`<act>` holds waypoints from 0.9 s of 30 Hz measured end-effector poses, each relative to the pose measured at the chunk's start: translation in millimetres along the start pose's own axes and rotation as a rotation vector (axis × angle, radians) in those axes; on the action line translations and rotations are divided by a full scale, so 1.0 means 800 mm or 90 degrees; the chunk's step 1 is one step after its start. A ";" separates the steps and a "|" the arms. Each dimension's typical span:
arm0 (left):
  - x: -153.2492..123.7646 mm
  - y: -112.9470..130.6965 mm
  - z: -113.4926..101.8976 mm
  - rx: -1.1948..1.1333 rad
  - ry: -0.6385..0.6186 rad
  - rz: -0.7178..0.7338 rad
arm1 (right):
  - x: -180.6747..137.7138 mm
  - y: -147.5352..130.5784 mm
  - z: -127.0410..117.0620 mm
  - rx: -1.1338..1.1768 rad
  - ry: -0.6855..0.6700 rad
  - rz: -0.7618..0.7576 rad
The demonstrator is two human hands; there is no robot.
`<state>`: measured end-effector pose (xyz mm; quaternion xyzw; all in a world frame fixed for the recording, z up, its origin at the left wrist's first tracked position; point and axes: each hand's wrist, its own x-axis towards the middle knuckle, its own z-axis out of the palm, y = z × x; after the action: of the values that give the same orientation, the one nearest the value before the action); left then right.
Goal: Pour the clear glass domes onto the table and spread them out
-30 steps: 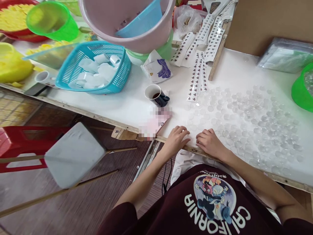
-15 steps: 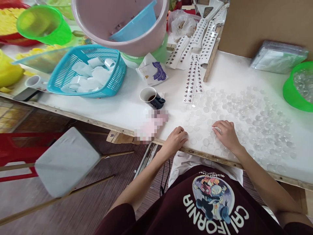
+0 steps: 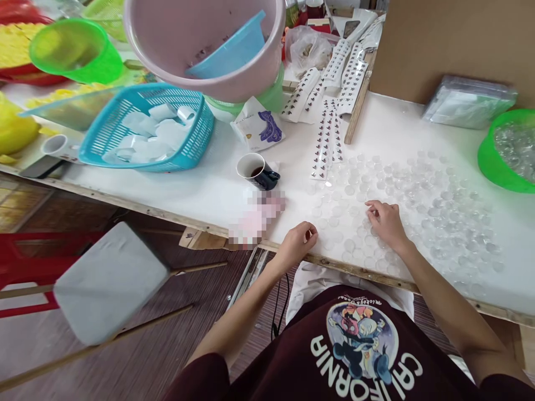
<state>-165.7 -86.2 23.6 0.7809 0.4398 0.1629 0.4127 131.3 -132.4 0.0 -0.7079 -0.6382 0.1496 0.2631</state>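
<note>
Many small clear round discs [image 3: 434, 211] lie spread over the white table in front of me. My left hand [image 3: 297, 243] is at the table's front edge, left of the discs, with its fingers curled and the thumb bent toward the forefinger. Whatever is between them, if anything, is too small to make out. Above the discs, my right hand [image 3: 387, 224] has its thumb and fingertips pinched together, and what they hold cannot be told. Strips of small dark printed stickers [image 3: 322, 139] lie just beyond the discs.
Left of the discs stand a dark mug [image 3: 262, 174] with brown liquid and a blurred pink item [image 3: 259, 220]. Further left are a blue basket [image 3: 200, 133] of white rolls and a large pink basin [image 3: 167, 61]. A green bowl [image 3: 497, 167] sits at the right; a wooden strip [image 3: 357, 117] lies behind.
My right hand has lifted slightly and its fingers have drawn together into a pinch. The left hand's fingers have curled in toward the thumb. The view has shifted a little.
</note>
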 end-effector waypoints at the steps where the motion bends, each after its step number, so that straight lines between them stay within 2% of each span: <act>1: 0.001 0.001 0.000 -0.043 -0.007 -0.033 | 0.000 0.002 -0.002 0.003 0.008 0.009; 3: 0.002 0.001 -0.001 -0.101 -0.014 -0.086 | 0.000 0.003 -0.005 -0.014 0.034 0.016; 5: 0.002 0.002 -0.001 -0.093 0.010 -0.104 | -0.003 -0.001 -0.008 -0.039 0.054 0.004; 8: -0.002 0.007 -0.003 -0.007 0.025 -0.053 | -0.013 -0.009 -0.010 -0.055 0.027 -0.049; 12: -0.008 0.012 -0.001 0.086 -0.078 0.030 | -0.030 -0.013 -0.012 -0.073 -0.035 -0.113; 15: -0.007 0.009 0.004 0.134 -0.097 0.039 | -0.038 -0.009 -0.012 -0.078 -0.050 -0.104; 27: 0.000 0.004 0.005 0.130 0.029 0.076 | -0.036 -0.004 -0.019 0.007 -0.035 -0.045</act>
<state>-161.7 -89.2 24.2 0.8397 0.4163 0.1586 0.3105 132.8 -163.0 10.4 -0.6791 -0.6688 0.1634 0.2545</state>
